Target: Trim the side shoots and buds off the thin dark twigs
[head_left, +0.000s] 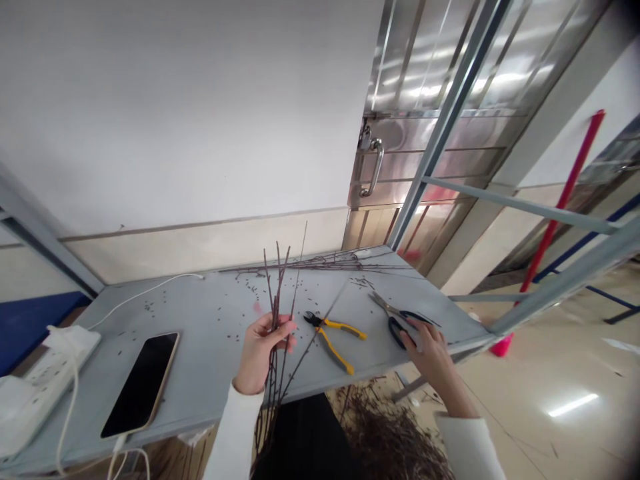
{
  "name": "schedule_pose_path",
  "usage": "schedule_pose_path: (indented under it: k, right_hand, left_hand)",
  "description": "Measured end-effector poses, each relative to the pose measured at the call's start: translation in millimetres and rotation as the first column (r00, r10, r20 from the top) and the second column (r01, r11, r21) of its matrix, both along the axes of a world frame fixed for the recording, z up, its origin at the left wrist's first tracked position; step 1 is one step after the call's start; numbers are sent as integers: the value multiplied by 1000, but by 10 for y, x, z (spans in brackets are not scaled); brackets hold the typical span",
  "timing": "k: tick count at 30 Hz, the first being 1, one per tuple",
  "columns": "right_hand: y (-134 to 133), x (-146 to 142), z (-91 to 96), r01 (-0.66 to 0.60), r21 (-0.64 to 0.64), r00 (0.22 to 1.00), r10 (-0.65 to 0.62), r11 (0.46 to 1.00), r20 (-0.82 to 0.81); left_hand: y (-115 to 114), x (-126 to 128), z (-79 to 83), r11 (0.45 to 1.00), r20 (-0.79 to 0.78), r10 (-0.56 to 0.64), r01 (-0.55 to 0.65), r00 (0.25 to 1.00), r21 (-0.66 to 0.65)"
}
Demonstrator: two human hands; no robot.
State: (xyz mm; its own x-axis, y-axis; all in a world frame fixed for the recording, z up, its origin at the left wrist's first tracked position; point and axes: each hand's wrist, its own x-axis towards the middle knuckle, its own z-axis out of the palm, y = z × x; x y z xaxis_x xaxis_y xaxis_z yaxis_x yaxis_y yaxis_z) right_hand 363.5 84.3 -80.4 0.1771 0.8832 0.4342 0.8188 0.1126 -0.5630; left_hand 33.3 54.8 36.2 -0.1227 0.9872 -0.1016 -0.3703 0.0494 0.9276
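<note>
My grip: left hand (261,353) closed snug on bunched twigs (274,293); right hand (433,360) at black-handled scissors (397,331) on the bench (210,353), closure unclear.

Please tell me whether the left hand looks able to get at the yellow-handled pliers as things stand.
Probably not yet: nothing lies between the left hand and the yellow-handled pliers, but its fingers are closed around a bunch of twigs.

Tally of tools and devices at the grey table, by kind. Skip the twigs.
Yellow-handled pliers: 1
Dark-handled scissors: 1
Smartphone: 1
Power strip: 1
Total: 4
</note>
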Motion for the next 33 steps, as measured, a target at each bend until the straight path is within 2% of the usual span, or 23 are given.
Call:
schedule_pose_path:
  k: [3,6,10,15,18,20,22,24,26,29,33]
  right_hand:
    - [189,196,-231,2,-46,990,4,999,144]
    - [322,307,-293,-32,-121,975,57,992,214]
    - [456,393,-185,2,-238,934,83,971,347]
    - [518,434,-5,-1,-279,926,106,960,363]
    - [474,353,147,-35,-268,964,103,963,245]
    - [422,208,289,-97,-248,991,116,964,63]
    - [363,-16,454,-227,-222,969,198,948,-148]
    - [301,-294,616,-433,-186,869,354,882,-345]
    - [236,-581,752,-587,-173,758,462,791,-460]
    - [132,-924,896,-743,-159,613,567,650,-550]
    - [1,-1117,1050,-877,-155,453,673,455,-584]
  left_hand:
    - [-17,23,9,1000,-2,21,-21,1000,8]
    - [-40,42,12,999,-7,33,-33,999,2]
    - [-72,33,-23,999,-34,44,-44,998,-1]
    - [-145,-19,-47,996,-55,86,-86,995,10]
    - [-206,-29,6,995,-41,101,-101,994,1]
    - [-246,-23,60,995,-33,104,-104,994,-3]
    - [-285,-11,113,994,-34,106,-106,994,-2]
    - [-324,0,150,994,-38,108,-108,993,4]
    - [-362,10,165,994,-46,113,-112,993,15]
    - [-413,28,161,992,-71,120,-118,990,33]
    - [-441,55,152,988,-89,154,-152,984,29]
